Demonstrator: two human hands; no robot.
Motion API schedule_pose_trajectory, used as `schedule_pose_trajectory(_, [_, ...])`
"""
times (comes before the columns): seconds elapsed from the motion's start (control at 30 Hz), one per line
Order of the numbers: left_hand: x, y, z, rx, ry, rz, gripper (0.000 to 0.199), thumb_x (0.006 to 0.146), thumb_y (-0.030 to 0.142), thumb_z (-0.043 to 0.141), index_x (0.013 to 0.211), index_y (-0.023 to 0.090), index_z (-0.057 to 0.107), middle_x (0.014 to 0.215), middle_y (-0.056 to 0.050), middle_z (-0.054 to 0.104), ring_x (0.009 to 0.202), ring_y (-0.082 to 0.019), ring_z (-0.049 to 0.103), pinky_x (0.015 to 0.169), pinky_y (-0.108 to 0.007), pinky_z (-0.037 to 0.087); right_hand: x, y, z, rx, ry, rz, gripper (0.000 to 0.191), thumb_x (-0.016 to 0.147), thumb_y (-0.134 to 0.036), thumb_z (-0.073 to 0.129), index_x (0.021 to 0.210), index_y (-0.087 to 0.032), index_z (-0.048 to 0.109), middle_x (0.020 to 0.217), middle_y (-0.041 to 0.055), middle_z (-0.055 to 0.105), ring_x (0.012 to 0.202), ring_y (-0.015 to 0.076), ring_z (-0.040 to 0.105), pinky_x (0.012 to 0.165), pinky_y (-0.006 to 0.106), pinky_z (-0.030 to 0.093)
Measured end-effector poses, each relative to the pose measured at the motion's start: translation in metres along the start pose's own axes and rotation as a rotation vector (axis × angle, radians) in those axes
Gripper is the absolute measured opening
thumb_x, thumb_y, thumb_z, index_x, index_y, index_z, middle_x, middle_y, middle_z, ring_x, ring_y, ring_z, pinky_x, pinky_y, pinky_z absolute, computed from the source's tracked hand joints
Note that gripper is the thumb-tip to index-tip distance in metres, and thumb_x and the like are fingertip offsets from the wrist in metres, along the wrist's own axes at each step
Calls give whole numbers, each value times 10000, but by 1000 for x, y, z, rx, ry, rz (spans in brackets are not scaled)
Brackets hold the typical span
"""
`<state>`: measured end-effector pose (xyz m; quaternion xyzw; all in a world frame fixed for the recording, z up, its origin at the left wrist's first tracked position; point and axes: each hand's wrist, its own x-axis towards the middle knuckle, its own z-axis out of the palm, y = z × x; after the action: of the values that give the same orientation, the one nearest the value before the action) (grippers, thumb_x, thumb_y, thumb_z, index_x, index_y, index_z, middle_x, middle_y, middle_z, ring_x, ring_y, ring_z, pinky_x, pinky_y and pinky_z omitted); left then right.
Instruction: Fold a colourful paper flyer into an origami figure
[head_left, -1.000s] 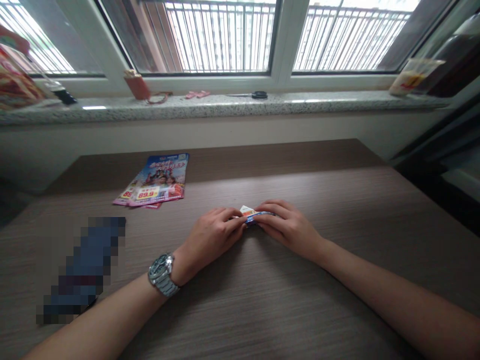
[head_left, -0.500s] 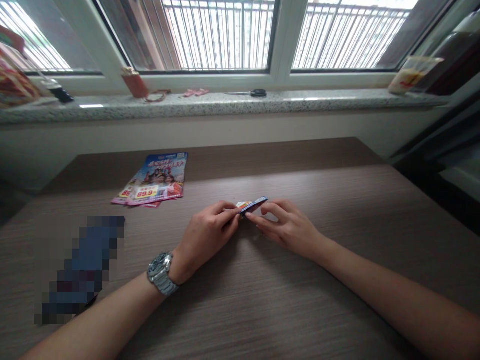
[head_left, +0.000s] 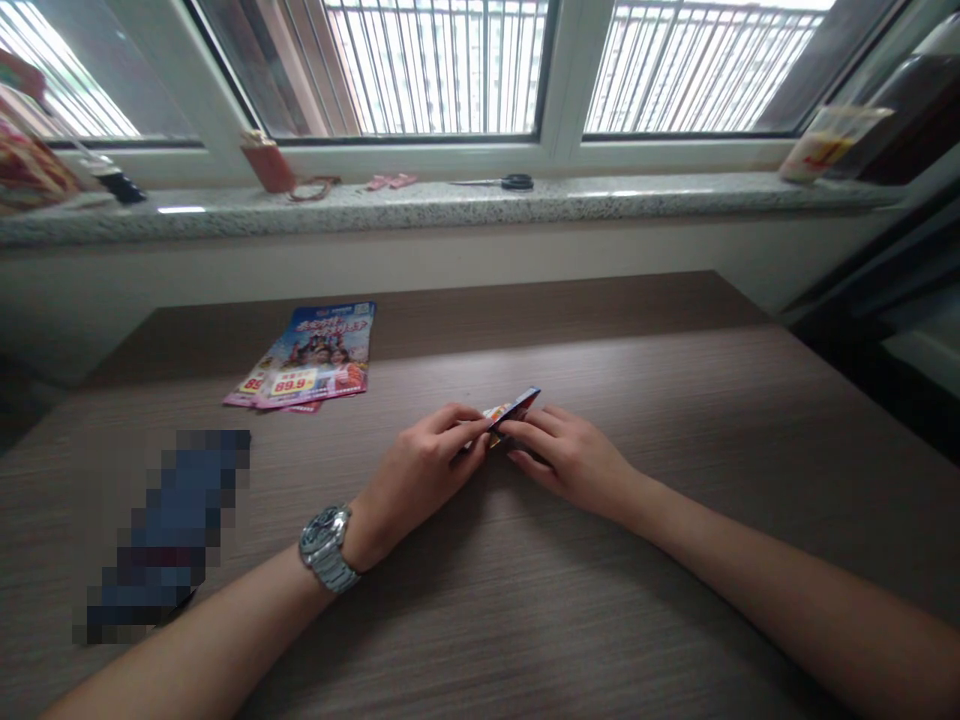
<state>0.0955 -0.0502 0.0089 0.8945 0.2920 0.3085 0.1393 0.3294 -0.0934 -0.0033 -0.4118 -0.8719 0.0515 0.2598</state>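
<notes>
A small folded piece of printed paper (head_left: 514, 408), blue and white with red and orange patches, stands partly raised between my hands just above the table. My left hand (head_left: 431, 460) pinches its left side between thumb and fingers; a metal watch (head_left: 328, 548) circles that wrist. From the right, my right hand (head_left: 577, 460) closes on the paper, its index finger reaching into the fold and the other fingers curled behind the raised flap. Both hands cover part of the paper, so its full shape is hidden.
Several colourful flyers (head_left: 322, 350) overlap on the table (head_left: 637, 400) at back left. A pixelated dark blue object (head_left: 169, 530) lies beside my left forearm. Scissors (head_left: 514, 182), a red container (head_left: 268, 165) and a plastic cup (head_left: 832, 145) are on the windowsill.
My right hand's raised fingers have come down around the paper's flap. The paper has shifted slightly right and its flap stands steeper. My left hand moved slightly right with it.
</notes>
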Motion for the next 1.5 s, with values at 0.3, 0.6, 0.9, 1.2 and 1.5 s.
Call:
schedule_pose_trajectory(0.3, [0,4,-1,101,-67,13,115,1025,236,548,1114,197,610,989,-31,654,810,-151,640,713,-263,515,0,2,0,3,68,-1,214,1044,-250,510,1198,-177,641,1143,97,733,972,244,640,847,394,543])
schedule_pose_trajectory(0.6, [0,5,-6,231,-143,126,170,1037,233,496,1112,210,647,981,-39,640,737,-126,599,627,-228,460,1,0,-2,-19,72,-32,190,1041,-241,517,1139,-171,663,1050,96,748,895,230,640,786,365,523])
schedule_pose_trajectory(0.9, [3,3,-10,220,-172,15,154,1010,206,527,1070,194,668,921,-36,660,747,-166,620,656,-265,477,0,3,-3,-22,82,-32,185,1038,-257,524,1111,-161,665,1002,93,735,861,226,636,761,344,508])
schedule_pose_trajectory(1.2, [-1,2,-4,42,-71,-31,150,972,141,576,1082,200,660,1035,-39,758,891,-177,724,805,-279,544,0,1,-5,-69,69,-35,195,1038,-291,527,1147,-179,644,1049,96,723,894,222,642,781,346,501])
schedule_pose_trajectory(1.5, [-1,7,-3,15,-86,5,151,1003,160,541,1098,203,650,1022,-45,751,875,-167,714,786,-278,542,0,-3,-5,-127,22,-37,214,1034,-271,532,1196,-182,639,999,85,700,902,223,626,782,339,493])
